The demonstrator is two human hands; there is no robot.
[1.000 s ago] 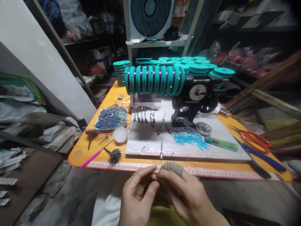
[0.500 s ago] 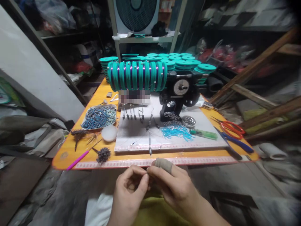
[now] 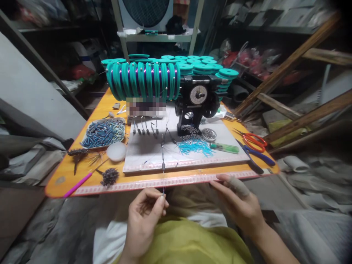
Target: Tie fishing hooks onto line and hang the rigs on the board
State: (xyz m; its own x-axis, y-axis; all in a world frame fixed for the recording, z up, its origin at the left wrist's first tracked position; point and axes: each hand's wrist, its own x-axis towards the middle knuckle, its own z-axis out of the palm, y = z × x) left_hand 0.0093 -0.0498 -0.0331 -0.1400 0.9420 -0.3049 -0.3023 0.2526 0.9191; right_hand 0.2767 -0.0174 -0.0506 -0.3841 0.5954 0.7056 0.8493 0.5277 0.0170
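Note:
A thin line (image 3: 163, 176) with small dark cylindrical pieces on it runs down over the white board (image 3: 148, 157) to the table's front edge. My left hand (image 3: 147, 212) pinches its lower end between thumb and index finger. Off to the right, my right hand (image 3: 239, 201) is by the table edge, fingers stretched out and somewhat apart, with grey wrap on one finger. Nothing shows in that hand, though a fine thread could escape notice. Several short dark-weighted strands (image 3: 147, 128) hang from beneath the row of teal spools (image 3: 143, 80).
A black winding stand (image 3: 189, 110) with a dial rises from the board. Near it lie bright blue strands (image 3: 196, 146), a dish of metal bits (image 3: 209, 134) and a green-handled tool (image 3: 224, 147). Orange-handled scissors (image 3: 254, 141), blue-handled pliers (image 3: 258, 156), a tray of blue pieces (image 3: 103, 134) and a pink-handled tool (image 3: 78, 185) surround it.
My right hand has drawn away from my left and moved right, its fingers now extended. My left hand still pinches at the line's end. The view has shifted slightly.

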